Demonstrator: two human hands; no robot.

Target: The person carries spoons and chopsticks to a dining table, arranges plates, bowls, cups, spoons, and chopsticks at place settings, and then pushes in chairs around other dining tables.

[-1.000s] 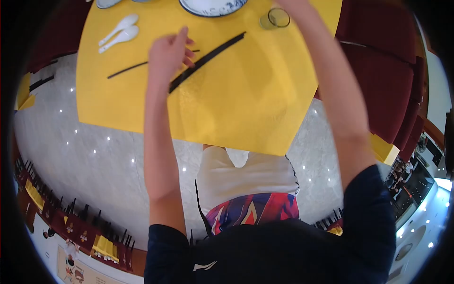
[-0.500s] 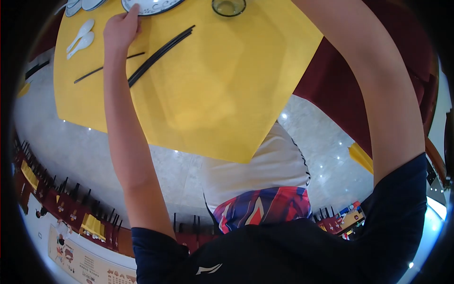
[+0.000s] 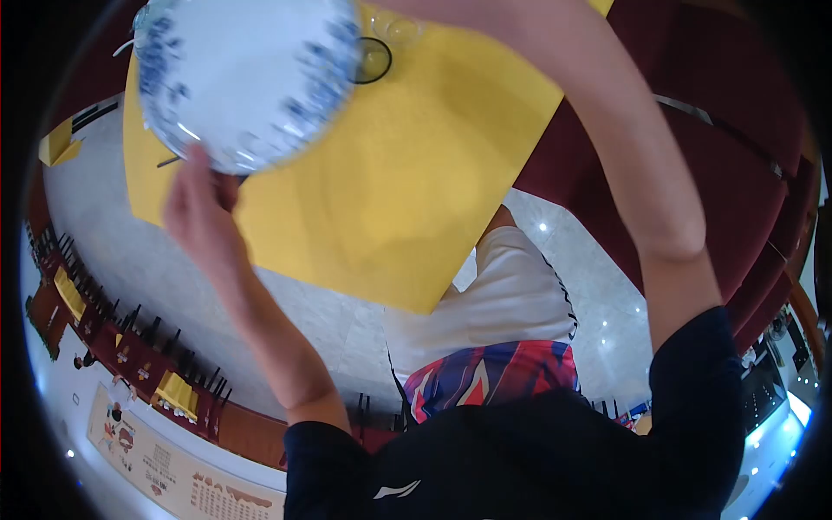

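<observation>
A white plate with a blue floral pattern [image 3: 243, 78] is raised over the yellow tablecloth, its face toward me. My left hand [image 3: 204, 195] is closed on its near rim, thumb on the face. At the top edge of the view, my right hand [image 3: 433, 7] is near the plate's right side; its fingers are blurred and partly cut off, so its grip cannot be made out. A small glass bowl with a dark rim [image 3: 374, 61] sits just right of the plate, beside a clear glass dish [image 3: 400, 31]. One chopstick end [image 3: 168, 161] shows past the plate's left edge.
The yellow tablecloth [image 3: 416, 165] hangs to a corner in front of my legs. Dark red seating or cloth [image 3: 693, 165] stands to the right. Farther off, tables with chairs [image 3: 165, 364] line the room behind.
The plate has come up and toward me in my left hand, now covering the spoons and most of the chopsticks. My right hand has moved left into the top of the view.
</observation>
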